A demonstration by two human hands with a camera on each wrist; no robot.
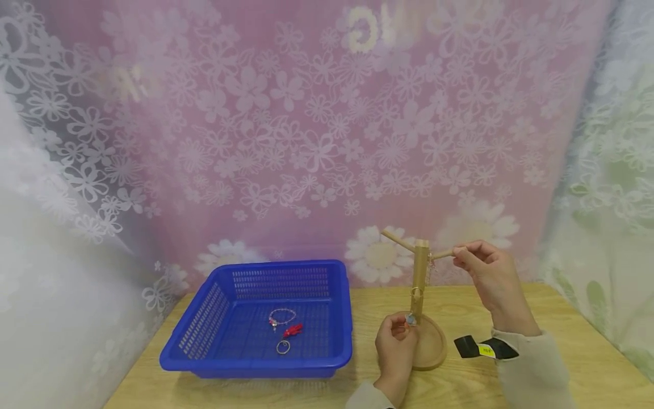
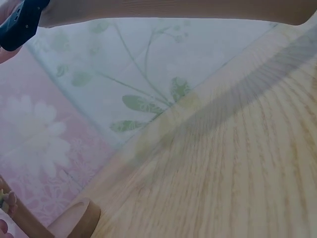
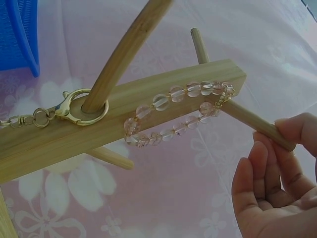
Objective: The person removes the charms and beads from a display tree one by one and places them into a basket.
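A wooden stand (image 1: 420, 272) with a square post, several round pegs and a round base (image 1: 434, 363) stands in front of me. My right hand (image 1: 493, 278) pinches the tip of its right peg (image 3: 255, 121) between thumb and fingers. Around that peg hangs a bracelet of clear pinkish beads (image 3: 160, 102). A gold clasp of a keychain (image 3: 74, 111) is looped over another peg. Low at the post, my left hand (image 1: 395, 346) pinches the keychain's small bluish charm (image 1: 410, 320); fingers partly hide it.
Left of the stand sits a blue plastic basket (image 1: 255, 363). Inside it lie a beaded bracelet (image 1: 283, 311), a red charm (image 1: 293, 330) and a ring-shaped piece (image 1: 283, 347). Behind the wooden table (image 1: 373, 307) hangs a flowered pink curtain (image 1: 306, 170).
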